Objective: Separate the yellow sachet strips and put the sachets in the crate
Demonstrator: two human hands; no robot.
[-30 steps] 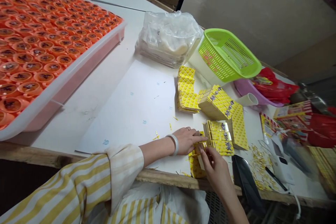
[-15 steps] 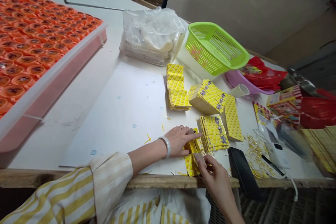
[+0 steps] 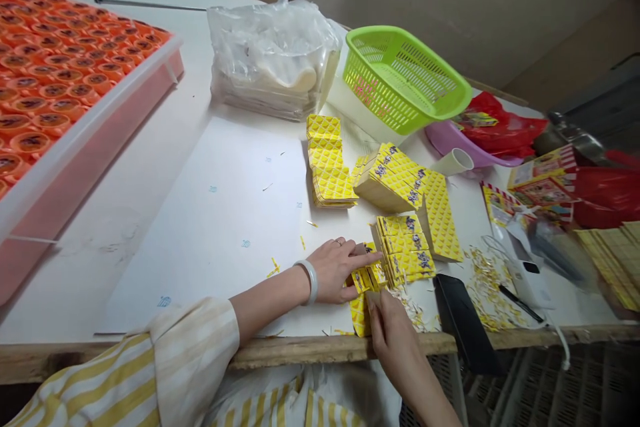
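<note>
Rolled inward since the previous frame, the right hand (image 3: 395, 325) shows me its back, thumb and fingers pinched on the near end of the yellow cards (image 3: 369, 276). These lie near the front of the counter (image 3: 160, 147), just beside a taller stack (image 3: 406, 250); the left hand (image 3: 331, 270) grasps them from the other side, index finger stretched across their far part. From my end I judge them light and fairly stiff, the shiny printed faces apt to slide over one another, the corners easy to crease. I'd take hold by the edges, pressing flat from above, never squeezing hard at the middle.
</note>
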